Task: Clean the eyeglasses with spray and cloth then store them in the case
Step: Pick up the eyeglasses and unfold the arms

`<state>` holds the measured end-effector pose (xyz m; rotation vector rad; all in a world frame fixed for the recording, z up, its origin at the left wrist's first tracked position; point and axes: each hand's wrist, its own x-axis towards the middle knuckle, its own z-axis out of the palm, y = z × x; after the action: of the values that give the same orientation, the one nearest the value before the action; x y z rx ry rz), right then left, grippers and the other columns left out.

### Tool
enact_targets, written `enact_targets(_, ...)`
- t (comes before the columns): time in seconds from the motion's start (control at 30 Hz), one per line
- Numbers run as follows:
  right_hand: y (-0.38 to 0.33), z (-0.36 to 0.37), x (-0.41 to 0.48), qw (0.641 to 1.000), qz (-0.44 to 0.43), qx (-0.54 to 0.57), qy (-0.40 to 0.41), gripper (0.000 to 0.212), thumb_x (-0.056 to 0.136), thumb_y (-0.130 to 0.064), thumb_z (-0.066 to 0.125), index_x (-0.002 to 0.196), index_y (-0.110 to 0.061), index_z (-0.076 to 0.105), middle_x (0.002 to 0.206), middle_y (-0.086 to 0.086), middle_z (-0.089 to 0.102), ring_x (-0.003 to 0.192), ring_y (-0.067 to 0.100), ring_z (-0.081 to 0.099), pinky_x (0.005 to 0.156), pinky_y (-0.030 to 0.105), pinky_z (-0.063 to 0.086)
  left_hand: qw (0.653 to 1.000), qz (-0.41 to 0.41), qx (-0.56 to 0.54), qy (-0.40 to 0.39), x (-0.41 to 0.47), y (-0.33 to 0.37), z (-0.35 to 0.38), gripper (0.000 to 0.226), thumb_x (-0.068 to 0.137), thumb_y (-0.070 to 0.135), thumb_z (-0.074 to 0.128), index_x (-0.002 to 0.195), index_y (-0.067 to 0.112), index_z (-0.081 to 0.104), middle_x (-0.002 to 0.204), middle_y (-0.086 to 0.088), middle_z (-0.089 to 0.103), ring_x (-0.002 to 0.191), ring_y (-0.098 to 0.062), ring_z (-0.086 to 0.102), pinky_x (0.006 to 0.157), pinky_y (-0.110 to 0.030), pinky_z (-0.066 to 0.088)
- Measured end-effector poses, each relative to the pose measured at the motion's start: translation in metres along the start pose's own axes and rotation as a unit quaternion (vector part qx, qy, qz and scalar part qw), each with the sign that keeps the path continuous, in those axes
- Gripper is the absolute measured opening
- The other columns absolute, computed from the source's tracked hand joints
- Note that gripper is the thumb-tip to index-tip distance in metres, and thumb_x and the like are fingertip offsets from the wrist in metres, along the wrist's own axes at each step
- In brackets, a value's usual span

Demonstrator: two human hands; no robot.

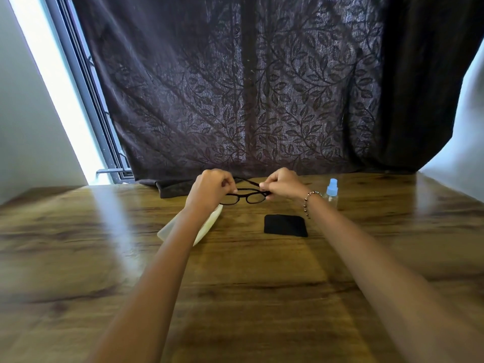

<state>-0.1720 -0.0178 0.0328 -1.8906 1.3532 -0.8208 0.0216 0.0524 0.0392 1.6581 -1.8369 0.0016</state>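
Black-framed eyeglasses (246, 197) hang just above the far middle of the wooden table (235, 284). My left hand (209, 188) pinches the frame's left end, and my right hand (284, 185) pinches the right end, where one temple arm sticks out toward the curtain. A pale, translucent glasses case (207, 226) lies under my left forearm, partly hidden by it. A black cleaning cloth (285, 225) lies flat below my right hand. A small clear spray bottle (332, 193) with a light blue cap stands upright to the right of my right wrist.
A dark leaf-patterned curtain (248, 87) hangs right behind the table, and its hem rests on the far edge. A bright window frame (86, 100) runs down at the left. White walls flank both sides.
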Motion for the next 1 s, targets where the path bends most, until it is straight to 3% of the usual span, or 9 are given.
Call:
enact_targets(0.13,0.0,0.006,0.001,0.998,0.005,0.029,0.057,0.021,0.091,-0.017,0.066,0.089,0.004,0.071,0.101,0.007,0.068,0.056,0.006,0.069,0.06,0.016,0.057,1.0,-0.001,0.002,0.006,0.0,0.001,0.003,0.002,0.08,0.023,0.073,0.08,0.021,0.074,0.083,0.006,0.062,0.076,-0.01,0.056,0.07,-0.024,0.045)
enact_targets(0.33,0.0,0.007,-0.003,0.986,0.013,0.104,0.127,0.02,0.092,-0.017,0.063,0.076,-0.005,0.066,0.081,0.005,0.069,0.057,0.013,0.071,0.066,0.028,0.061,0.999,-0.025,-0.003,0.021,0.0,0.0,0.007,0.011,0.085,0.023,0.069,0.088,0.015,0.075,0.083,0.003,0.06,0.078,-0.013,0.056,0.071,-0.025,0.044)
enact_targets(0.47,0.004,0.002,-0.005,0.986,0.018,0.112,0.122,0.022,0.091,-0.015,0.063,0.071,-0.005,0.065,0.078,0.009,0.07,0.056,0.014,0.07,0.062,0.026,0.06,0.988,-0.119,-0.048,0.081,0.003,-0.005,0.011,0.011,0.087,0.023,0.066,0.087,0.014,0.072,0.075,0.002,0.064,0.072,-0.016,0.063,0.071,-0.026,0.051)
enact_targets(0.53,0.008,-0.003,-0.006,0.984,0.032,0.126,0.12,0.021,0.09,-0.014,0.063,0.076,0.001,0.065,0.081,0.008,0.07,0.059,0.016,0.071,0.071,0.033,0.061,0.955,-0.217,-0.168,0.111,0.006,-0.013,0.01,0.013,0.086,0.022,0.067,0.095,0.012,0.069,0.074,-0.001,0.068,0.064,-0.017,0.066,0.076,-0.032,0.057)
enact_targets(0.6,0.011,-0.007,-0.007,0.981,0.043,0.151,0.11,0.011,0.088,-0.013,0.064,0.082,-0.004,0.066,0.087,0.008,0.069,0.06,0.018,0.072,0.081,0.038,0.059,0.896,-0.295,-0.312,0.113,0.006,-0.02,0.008,0.039,0.084,0.018,0.069,0.12,0.011,0.056,0.085,-0.006,0.069,0.062,-0.017,0.067,0.078,-0.036,0.058)
enact_targets(0.67,0.011,-0.01,-0.007,0.979,0.058,0.169,0.097,0.004,0.085,-0.011,0.067,0.085,-0.008,0.064,0.099,0.01,0.067,0.06,0.019,0.072,0.083,0.04,0.058,0.861,-0.317,-0.39,0.08,0.004,-0.024,0.01,0.061,0.085,0.013,0.069,0.137,0.019,0.037,0.099,-0.01,0.065,0.063,-0.015,0.064,0.066,-0.029,0.059)
enact_targets(0.77,0.009,-0.011,-0.005,0.973,0.09,0.19,0.093,0.012,0.083,-0.007,0.068,0.088,0.004,0.068,0.1,0.018,0.068,0.062,0.021,0.072,0.073,0.034,0.06,0.88,-0.245,-0.406,0.034,-0.002,-0.022,0.011,0.035,0.095,0.013,0.054,0.128,0.023,0.049,0.088,-0.008,0.063,0.061,-0.009,0.06,0.05,-0.018,0.052)
enact_targets(0.87,0.008,-0.014,-0.003,0.966,0.11,0.212,0.1,0.01,0.083,-0.003,0.067,0.086,0.006,0.068,0.094,0.016,0.068,0.061,0.017,0.069,0.058,0.024,0.059,0.919,-0.144,-0.364,-0.056,-0.009,-0.024,0.005,0.032,0.102,0.013,0.037,0.107,0.029,0.064,0.09,-0.001,0.055,0.071,-0.003,0.061,0.064,-0.02,0.056)
enact_targets(1.0,0.006,-0.02,0.0,0.955,0.136,0.24,0.108,0.007,0.084,-0.001,0.065,0.086,0.005,0.065,0.084,0.016,0.065,0.056,0.014,0.062,0.044,0.017,0.053,0.961,-0.023,-0.265,-0.08,-0.009,-0.027,-0.005,0.029,0.095,0.009,0.053,0.117,0.025,0.064,0.094,0.004,0.053,0.09,-0.007,0.055,0.084,-0.023,0.052)
